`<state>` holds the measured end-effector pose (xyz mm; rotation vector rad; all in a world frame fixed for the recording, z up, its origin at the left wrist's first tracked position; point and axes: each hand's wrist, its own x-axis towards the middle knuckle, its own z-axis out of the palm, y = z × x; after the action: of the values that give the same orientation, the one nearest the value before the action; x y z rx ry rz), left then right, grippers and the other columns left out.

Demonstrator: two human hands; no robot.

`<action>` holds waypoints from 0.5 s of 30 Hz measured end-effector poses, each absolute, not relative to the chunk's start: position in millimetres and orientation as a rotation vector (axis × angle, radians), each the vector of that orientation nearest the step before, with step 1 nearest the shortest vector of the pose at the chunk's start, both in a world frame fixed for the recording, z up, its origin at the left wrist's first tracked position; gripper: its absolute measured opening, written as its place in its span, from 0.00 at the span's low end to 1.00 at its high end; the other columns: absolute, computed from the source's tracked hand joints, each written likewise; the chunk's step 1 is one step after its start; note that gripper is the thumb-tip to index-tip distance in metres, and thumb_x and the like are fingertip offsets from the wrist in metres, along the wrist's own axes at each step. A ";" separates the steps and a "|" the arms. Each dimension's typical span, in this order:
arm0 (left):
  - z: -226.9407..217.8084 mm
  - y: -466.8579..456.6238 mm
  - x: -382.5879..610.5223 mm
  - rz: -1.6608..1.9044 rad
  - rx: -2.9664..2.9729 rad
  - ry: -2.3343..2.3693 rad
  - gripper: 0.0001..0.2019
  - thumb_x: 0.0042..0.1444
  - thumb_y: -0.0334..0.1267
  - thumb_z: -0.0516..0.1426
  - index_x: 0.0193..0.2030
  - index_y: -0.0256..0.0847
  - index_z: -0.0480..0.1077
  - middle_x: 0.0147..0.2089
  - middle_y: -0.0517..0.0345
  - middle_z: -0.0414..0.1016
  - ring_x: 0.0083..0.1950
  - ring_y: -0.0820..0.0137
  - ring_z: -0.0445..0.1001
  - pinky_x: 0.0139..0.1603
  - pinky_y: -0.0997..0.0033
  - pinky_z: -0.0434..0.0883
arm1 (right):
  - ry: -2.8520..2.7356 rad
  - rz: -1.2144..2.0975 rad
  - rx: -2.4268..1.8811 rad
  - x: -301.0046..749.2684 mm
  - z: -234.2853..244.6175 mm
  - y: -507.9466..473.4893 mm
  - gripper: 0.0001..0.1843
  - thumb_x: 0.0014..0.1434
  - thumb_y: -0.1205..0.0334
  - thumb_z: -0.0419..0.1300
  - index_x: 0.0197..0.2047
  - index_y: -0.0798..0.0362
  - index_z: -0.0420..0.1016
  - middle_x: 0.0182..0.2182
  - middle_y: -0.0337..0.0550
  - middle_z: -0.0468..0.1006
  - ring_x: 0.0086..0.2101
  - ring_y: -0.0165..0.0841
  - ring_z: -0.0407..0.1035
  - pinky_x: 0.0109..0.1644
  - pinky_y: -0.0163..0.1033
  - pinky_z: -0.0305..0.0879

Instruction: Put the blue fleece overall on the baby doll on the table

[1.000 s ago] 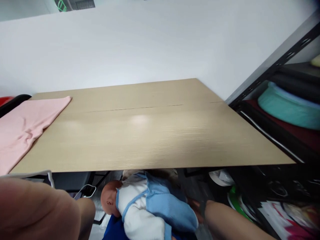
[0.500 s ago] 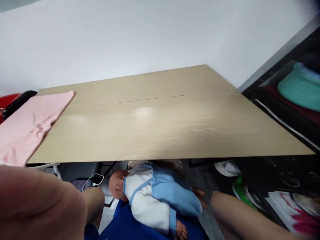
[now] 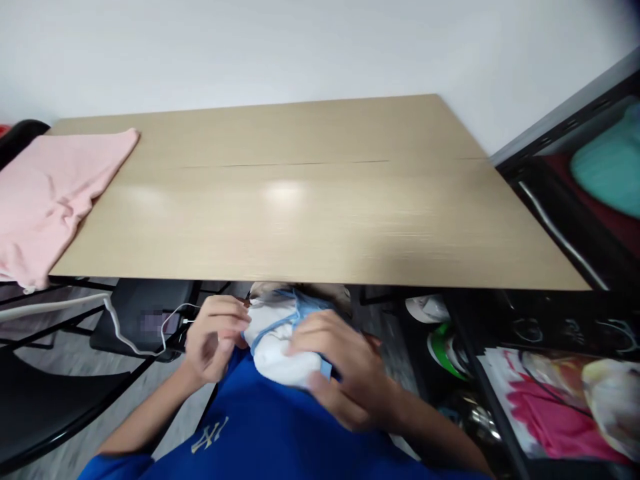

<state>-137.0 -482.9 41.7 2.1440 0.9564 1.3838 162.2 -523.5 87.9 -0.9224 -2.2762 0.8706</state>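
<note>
Handling the doll [image 3: 283,343]: it lies lower middle of the frame, against the blue shirt [image 3: 285,427], just below the table's [image 3: 320,233] near edge.
Left hand [image 3: 217,337]: beside the doll's collar end, fingers curled; whether they pinch anything, I cannot tell.
Right hand [image 3: 345,367]: blurred, over the light-blue clothing and cuff, fingers apart from the thumb; whether it grips, I cannot tell.
White sleeve [image 3: 285,367]: better left unpulled; supporting collar end and body together should keep the doll from rolling.
Table edge: low clearance, so any lift should probably come back toward the shirt first.
Pink cloth [image 3: 60,193]: upper left, on the table.
Black shelving [image 3: 500,307]: lower right, well apart from the doll.
</note>
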 end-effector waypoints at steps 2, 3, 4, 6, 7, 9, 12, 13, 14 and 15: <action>27.4 -486.1 -148.9 1.107 2.269 0.911 0.12 0.83 0.42 0.56 0.65 0.48 0.76 0.56 0.47 0.85 0.58 0.57 0.85 0.57 0.53 0.85 | -2.354 0.892 -0.849 147.8 78.5 -510.9 0.18 0.86 0.50 0.58 0.69 0.46 0.81 0.65 0.49 0.86 0.68 0.46 0.78 0.77 0.54 0.75; 19.9 -487.7 -156.8 0.916 2.302 0.909 0.14 0.83 0.43 0.58 0.69 0.46 0.75 0.62 0.43 0.84 0.64 0.54 0.84 0.61 0.52 0.84 | -2.422 0.877 -0.836 139.8 71.7 -504.5 0.19 0.85 0.50 0.61 0.70 0.48 0.80 0.68 0.51 0.84 0.71 0.48 0.75 0.80 0.55 0.72; 12.1 -489.1 -165.0 0.730 2.309 0.899 0.19 0.83 0.47 0.60 0.73 0.45 0.73 0.68 0.40 0.83 0.69 0.52 0.82 0.66 0.51 0.83 | -2.503 0.856 -0.841 132.2 64.1 -498.7 0.19 0.84 0.51 0.64 0.70 0.49 0.79 0.69 0.53 0.83 0.72 0.49 0.74 0.80 0.57 0.71; -4.2 -490.5 -179.1 0.478 2.326 0.831 0.31 0.79 0.56 0.64 0.80 0.46 0.67 0.75 0.37 0.78 0.75 0.47 0.78 0.75 0.45 0.78 | -2.669 0.821 -0.860 119.7 48.7 -489.7 0.20 0.81 0.53 0.68 0.69 0.53 0.80 0.66 0.56 0.84 0.69 0.52 0.75 0.77 0.58 0.74; -12.4 -490.6 -183.6 0.407 2.341 0.806 0.35 0.78 0.59 0.66 0.82 0.46 0.65 0.77 0.36 0.77 0.77 0.45 0.77 0.78 0.43 0.75 | -2.737 0.808 -0.874 115.5 42.1 -486.7 0.19 0.81 0.53 0.70 0.67 0.54 0.80 0.65 0.57 0.84 0.67 0.52 0.77 0.74 0.57 0.76; -27.7 -489.7 -186.6 0.351 2.379 0.792 0.37 0.77 0.60 0.67 0.83 0.46 0.64 0.78 0.36 0.76 0.77 0.45 0.77 0.79 0.43 0.72 | -2.820 0.786 -0.916 110.8 33.2 -483.8 0.18 0.80 0.53 0.71 0.64 0.53 0.81 0.63 0.56 0.85 0.62 0.52 0.80 0.65 0.54 0.80; -45.1 -485.9 -180.4 0.406 2.429 0.808 0.30 0.82 0.59 0.61 0.80 0.44 0.68 0.74 0.38 0.80 0.74 0.47 0.78 0.76 0.46 0.72 | -2.837 0.782 -0.937 110.9 30.5 -485.9 0.12 0.81 0.53 0.69 0.60 0.51 0.81 0.57 0.52 0.87 0.52 0.47 0.83 0.52 0.49 0.78; -49.2 -483.8 -177.8 0.436 2.437 0.812 0.28 0.83 0.59 0.59 0.78 0.44 0.70 0.72 0.39 0.82 0.72 0.48 0.79 0.73 0.47 0.72 | -2.843 0.776 -0.921 112.3 31.5 -488.4 0.10 0.82 0.55 0.68 0.59 0.51 0.80 0.54 0.50 0.88 0.49 0.46 0.83 0.50 0.48 0.77; -52.6 -481.1 -175.7 0.458 2.439 0.819 0.26 0.84 0.58 0.58 0.76 0.45 0.71 0.70 0.41 0.83 0.70 0.49 0.80 0.71 0.48 0.72 | -2.852 0.754 -0.894 114.5 32.9 -491.7 0.08 0.83 0.56 0.66 0.58 0.51 0.80 0.52 0.49 0.88 0.49 0.45 0.83 0.50 0.48 0.75; -55.4 -477.9 -174.7 0.473 2.434 0.832 0.24 0.85 0.57 0.57 0.75 0.45 0.72 0.68 0.42 0.84 0.67 0.50 0.80 0.70 0.49 0.73 | -2.865 0.722 -0.853 117.6 34.5 -495.8 0.07 0.84 0.57 0.64 0.57 0.52 0.80 0.49 0.48 0.89 0.49 0.44 0.83 0.51 0.47 0.74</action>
<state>-174.7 -477.9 -55.4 2.4336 0.8316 0.4731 117.6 -495.8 34.5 -0.8528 -2.8652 0.7216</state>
